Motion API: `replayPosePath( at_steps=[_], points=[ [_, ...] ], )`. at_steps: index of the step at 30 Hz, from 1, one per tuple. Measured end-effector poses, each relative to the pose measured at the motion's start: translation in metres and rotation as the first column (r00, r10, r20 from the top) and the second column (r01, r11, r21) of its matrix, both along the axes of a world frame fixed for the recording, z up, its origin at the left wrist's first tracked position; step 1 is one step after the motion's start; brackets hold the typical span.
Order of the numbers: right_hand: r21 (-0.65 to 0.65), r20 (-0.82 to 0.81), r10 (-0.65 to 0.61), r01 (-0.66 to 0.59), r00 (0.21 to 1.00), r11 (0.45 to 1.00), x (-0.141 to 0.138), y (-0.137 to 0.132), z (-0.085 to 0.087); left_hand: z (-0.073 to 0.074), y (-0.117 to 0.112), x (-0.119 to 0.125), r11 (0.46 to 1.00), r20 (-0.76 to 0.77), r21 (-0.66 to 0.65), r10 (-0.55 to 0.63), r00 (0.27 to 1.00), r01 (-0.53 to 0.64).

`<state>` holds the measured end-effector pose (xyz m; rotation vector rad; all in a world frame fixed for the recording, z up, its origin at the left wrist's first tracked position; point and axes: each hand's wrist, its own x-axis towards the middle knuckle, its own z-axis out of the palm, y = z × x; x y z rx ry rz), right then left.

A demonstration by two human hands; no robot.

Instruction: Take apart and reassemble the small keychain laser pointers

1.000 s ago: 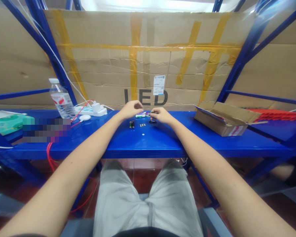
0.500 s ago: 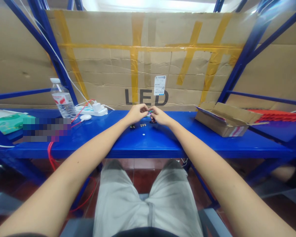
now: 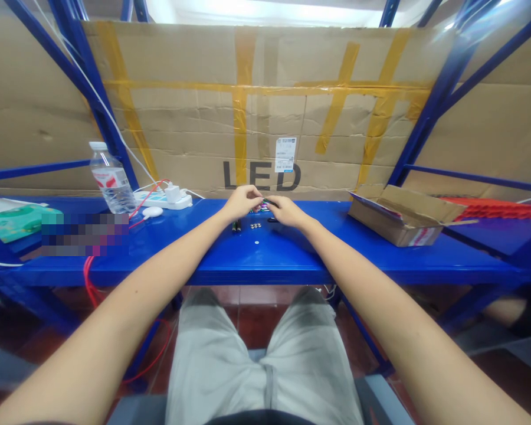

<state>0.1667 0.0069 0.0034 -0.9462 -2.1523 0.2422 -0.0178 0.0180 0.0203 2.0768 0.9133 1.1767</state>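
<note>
Over the back of the blue table (image 3: 256, 257), my left hand (image 3: 243, 202) and my right hand (image 3: 285, 211) meet with their fingers bent inward. Between the fingertips is a small shiny, multicoloured object (image 3: 264, 205), mostly covered and too small to name; both hands close on it. Just below my hands lie several small silvery round pieces (image 3: 256, 225). A small dark piece (image 3: 236, 226) stands under my left wrist. Another flat black piece (image 3: 272, 220) rests beneath my right hand. A tiny white dot (image 3: 257, 242) shows nearer the front edge.
An open cardboard box (image 3: 402, 218) and red stacked trays (image 3: 495, 208) stand at right. On the left are a water bottle (image 3: 111, 180), a white power strip (image 3: 177, 199), red cables (image 3: 88, 274) and a green packet (image 3: 24, 218). A large taped cardboard sheet (image 3: 194, 130) closes off the back.
The fingers have shifted slightly around the small object, and my right hand has turned a little flatter. The view has tilted very slightly; the table items stay put.
</note>
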Motion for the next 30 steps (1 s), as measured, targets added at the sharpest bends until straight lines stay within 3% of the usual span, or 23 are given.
replayPosePath(
  at_steps=[7,12,19,25,30],
  points=[
    [-0.167,-0.145,0.04,-0.065,0.989,0.984,0.006,-0.002,0.004,-0.002,0.001,-0.001,0.996,0.012,0.086,-0.033,0.999,0.031],
    [-0.119,-0.124,0.047,-0.062,0.991,0.991,0.007,-0.001,0.004,-0.003,0.001,0.0,0.995,-0.004,0.088,-0.039,0.999,0.039],
    [0.025,0.007,-0.096,0.096,0.995,0.995,0.002,-0.002,0.002,-0.008,-0.001,0.003,0.998,-0.058,0.069,0.002,0.998,0.002],
    [0.117,0.146,-0.245,0.229,0.958,0.966,-0.005,-0.006,0.004,-0.01,-0.002,0.003,0.978,-0.179,0.207,0.063,0.982,-0.025],
    [0.087,0.157,-0.286,0.275,0.945,0.958,-0.003,-0.004,0.003,-0.004,-0.001,-0.003,0.954,-0.217,0.291,0.141,0.966,-0.074]
  ],
)
